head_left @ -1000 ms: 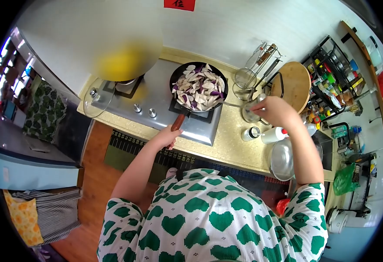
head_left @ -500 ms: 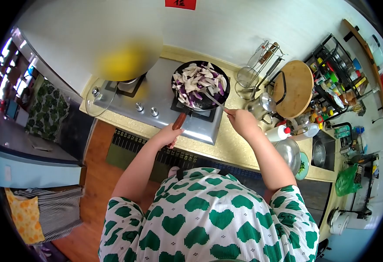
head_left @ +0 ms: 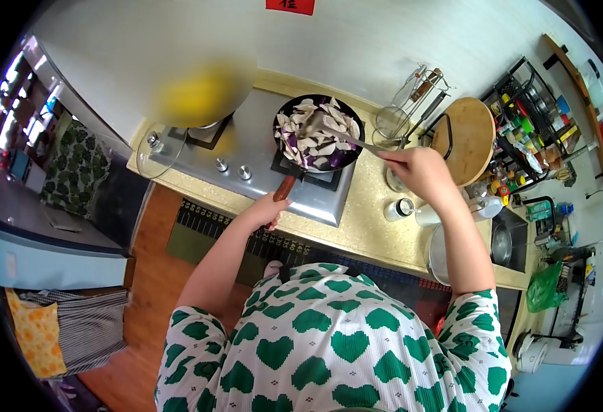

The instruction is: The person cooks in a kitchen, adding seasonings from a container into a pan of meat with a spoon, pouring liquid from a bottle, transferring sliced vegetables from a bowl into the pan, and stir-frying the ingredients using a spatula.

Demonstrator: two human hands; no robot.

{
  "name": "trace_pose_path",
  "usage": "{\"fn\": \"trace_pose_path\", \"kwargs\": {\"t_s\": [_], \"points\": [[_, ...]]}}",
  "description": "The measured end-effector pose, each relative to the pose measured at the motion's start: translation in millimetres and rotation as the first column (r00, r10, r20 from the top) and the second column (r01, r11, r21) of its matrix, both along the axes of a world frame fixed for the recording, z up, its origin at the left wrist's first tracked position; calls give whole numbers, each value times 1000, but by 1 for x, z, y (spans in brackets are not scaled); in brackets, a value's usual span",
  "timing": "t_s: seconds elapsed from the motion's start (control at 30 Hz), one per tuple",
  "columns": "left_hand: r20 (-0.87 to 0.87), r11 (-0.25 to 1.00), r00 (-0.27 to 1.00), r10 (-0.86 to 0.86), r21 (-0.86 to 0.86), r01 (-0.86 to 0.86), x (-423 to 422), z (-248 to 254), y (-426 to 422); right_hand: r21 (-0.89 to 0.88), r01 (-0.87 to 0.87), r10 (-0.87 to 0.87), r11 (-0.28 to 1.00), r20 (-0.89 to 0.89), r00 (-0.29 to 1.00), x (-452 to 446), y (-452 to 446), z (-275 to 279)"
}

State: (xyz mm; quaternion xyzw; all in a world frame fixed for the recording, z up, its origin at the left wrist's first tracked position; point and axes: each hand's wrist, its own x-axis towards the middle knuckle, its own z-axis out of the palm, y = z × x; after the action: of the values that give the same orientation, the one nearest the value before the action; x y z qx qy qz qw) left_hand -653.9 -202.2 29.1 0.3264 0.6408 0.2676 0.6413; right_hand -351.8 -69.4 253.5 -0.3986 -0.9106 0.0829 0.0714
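Observation:
A black frying pan (head_left: pixel 349 165) sits on the right burner of the steel gas stove (head_left: pixel 253 123), heaped with sliced eggplant (head_left: pixel 301 130), white with purple skin. My left hand (head_left: pixel 266 210) is wrapped round the pan's reddish-brown handle (head_left: pixel 284 187). In my right hand (head_left: pixel 415 172) is the end of a metal spatula (head_left: pixel 353 140), which slants down to the left into the slices. The spatula's tip is blurred among the pieces.
A glass lid (head_left: pixel 156 152) lies at the stove's left end. Right of the stove stand a small jar (head_left: pixel 399 209), a utensil rack (head_left: pixel 411 103), a round wooden board (head_left: pixel 468 141) and a black seasoning rack (head_left: pixel 525 123). Beyond my right forearm is a sink (head_left: pixel 509 240).
My right hand moved left to the pan's edge, then back right and up, with the spatula now reaching over the slices. The slices have shifted. My left hand keeps its hold on the handle.

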Motion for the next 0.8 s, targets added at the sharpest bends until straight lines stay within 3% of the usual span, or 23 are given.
{"fn": "trace_pose_path", "kwargs": {"t_s": [0.13, 0.3, 0.47, 0.6, 0.8], "points": [[16, 1000, 1000, 23, 2, -23, 0, 0, -1, 149, -194, 196, 970, 1, 981, -33, 9, -41], [24, 999, 999, 32, 1, -32, 0, -4, -1, 145, -287, 253, 947, 216, 943, -29, 28, -66], [12, 999, 999, 36, -4, -35, 1, 0, 0, 102, -310, 281, 945, 228, 932, 16, 59, -32], [4, 999, 1000, 31, -10, -31, 0, 1, -1, 9, -210, 204, 978, 210, 956, 27, 59, 4], [-7, 1000, 1000, 13, -1, -13, 1, 4, -1, 149, -314, 269, 938, 258, 928, -7, 47, 14]]}}
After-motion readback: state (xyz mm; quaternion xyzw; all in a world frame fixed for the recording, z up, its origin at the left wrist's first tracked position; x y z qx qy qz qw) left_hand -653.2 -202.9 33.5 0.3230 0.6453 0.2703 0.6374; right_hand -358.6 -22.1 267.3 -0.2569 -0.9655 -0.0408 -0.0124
